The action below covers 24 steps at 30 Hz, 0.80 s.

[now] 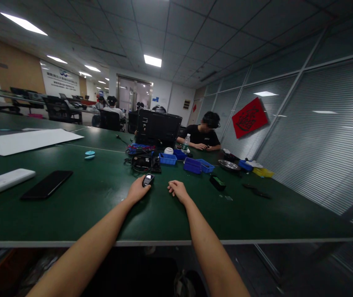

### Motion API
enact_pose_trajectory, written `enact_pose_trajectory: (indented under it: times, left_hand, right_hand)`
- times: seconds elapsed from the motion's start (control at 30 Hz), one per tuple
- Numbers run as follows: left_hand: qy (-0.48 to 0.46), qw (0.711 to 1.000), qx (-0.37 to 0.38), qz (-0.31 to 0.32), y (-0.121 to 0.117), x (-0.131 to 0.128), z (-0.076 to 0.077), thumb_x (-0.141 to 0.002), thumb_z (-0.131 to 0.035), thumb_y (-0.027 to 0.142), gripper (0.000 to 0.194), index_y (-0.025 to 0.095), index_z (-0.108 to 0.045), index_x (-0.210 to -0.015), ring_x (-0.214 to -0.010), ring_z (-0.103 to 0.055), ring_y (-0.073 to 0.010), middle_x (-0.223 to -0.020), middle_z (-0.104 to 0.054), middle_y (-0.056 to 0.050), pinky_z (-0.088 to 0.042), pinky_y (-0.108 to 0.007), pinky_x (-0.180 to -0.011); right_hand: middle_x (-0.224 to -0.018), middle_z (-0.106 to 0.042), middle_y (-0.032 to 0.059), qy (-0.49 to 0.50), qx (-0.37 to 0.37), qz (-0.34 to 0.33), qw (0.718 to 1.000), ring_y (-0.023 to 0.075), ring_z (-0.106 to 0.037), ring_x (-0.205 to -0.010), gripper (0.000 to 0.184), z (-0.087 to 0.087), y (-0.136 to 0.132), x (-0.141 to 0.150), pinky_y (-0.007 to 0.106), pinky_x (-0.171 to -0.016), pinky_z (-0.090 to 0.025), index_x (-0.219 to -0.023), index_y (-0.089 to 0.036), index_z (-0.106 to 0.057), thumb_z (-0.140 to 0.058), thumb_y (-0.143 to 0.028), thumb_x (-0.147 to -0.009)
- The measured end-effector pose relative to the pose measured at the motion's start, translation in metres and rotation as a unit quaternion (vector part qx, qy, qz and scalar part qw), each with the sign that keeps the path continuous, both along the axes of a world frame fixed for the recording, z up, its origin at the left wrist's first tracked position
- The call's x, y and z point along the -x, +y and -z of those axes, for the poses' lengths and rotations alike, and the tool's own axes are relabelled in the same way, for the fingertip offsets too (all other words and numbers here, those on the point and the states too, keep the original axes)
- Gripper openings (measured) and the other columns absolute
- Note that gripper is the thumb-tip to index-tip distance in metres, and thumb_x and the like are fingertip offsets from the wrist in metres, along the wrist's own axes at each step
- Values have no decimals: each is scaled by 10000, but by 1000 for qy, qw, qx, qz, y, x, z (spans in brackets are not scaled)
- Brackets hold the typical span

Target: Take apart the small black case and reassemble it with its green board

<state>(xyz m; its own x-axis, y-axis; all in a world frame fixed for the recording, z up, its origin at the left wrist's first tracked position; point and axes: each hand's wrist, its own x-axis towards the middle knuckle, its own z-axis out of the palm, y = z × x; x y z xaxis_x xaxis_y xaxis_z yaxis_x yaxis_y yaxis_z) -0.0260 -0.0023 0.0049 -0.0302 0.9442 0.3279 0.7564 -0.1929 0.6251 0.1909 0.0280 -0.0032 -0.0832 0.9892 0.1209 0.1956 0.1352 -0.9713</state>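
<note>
My left hand [137,190] is wrapped round a small black handheld device [148,180] with a lit screen and buttons, held just above or on the green table [96,214]; I cannot tell which. To its right, my right hand [177,190] has its fingers curled in, and nothing shows in them. A gap of bare table separates the two hands. Beyond them lie a black adapter box with tangled cables [141,161] and a blue bin [168,159] with a white ball [168,151] at its back.
A black monitor [158,127] stands behind the cables. More blue bins [192,165], a water bottle [186,142], a metal plate [229,165] and a black-green case [217,182] are to the right. A black slab [47,184] lies left. Across the table sits a person [203,134].
</note>
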Motion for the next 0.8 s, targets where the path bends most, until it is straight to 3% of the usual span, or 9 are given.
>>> enact_pose_trajectory:
  times: [0.2, 0.37, 0.5, 0.67, 0.8]
  left_hand:
    - [36, 997, 29, -63, 3, 47, -11, -734, -482, 420, 625, 128, -385, -1278, -1110, -483, -236, -1242, -500, -129, -360, -305, -918]
    - [33, 976, 38, -210, 5, 119, -18, -726, -464, 454, 604, 117, -449, -1226, -1036, -521, -296, -1147, -548, -169, -420, -365, -823]
    - [-4, 936, 37, -351, -5, 169, -22, -710, -480, 449, 582, 120, -481, -1189, -1010, -523, -335, -1102, -560, -186, -429, -416, -790]
    - [-47, 879, -4, -474, -13, 183, -23, -694, -520, 382, 601, 103, -420, -1216, -1069, -467, -333, -1173, -499, -199, -402, -439, -839]
    - [-67, 856, -16, -512, -12, 178, -23, -703, -524, 444, 635, 120, -381, -1230, -1106, -426, -332, -1217, -466, -172, -388, -463, -858]
  right_hand:
    - [-626, -581, 18, 4, -9, 0, 1000, 81, -505, -446, 97, 0, -1, -1, 157, -300, -329, -782, -131, -546, -494, -197, -733]
    - [-626, -581, 19, -4, -10, 0, 1000, 80, -500, -439, 99, 1, -1, -1, 157, -292, -324, -783, -128, -542, -491, -199, -736]
    - [-621, -582, 15, -10, -12, -2, 1000, 76, -497, -437, 99, 1, 0, -1, 155, -295, -329, -786, -127, -547, -492, -191, -733]
    - [-615, -584, 13, -13, -16, -5, 1000, 71, -493, -436, 92, 2, 0, -1, 147, -296, -325, -775, -132, -552, -498, -194, -734]
    - [-620, -589, 17, -17, -16, -5, 1000, 73, -499, -445, 98, 3, 0, -2, 146, -299, -326, -775, -135, -555, -507, -208, -731]
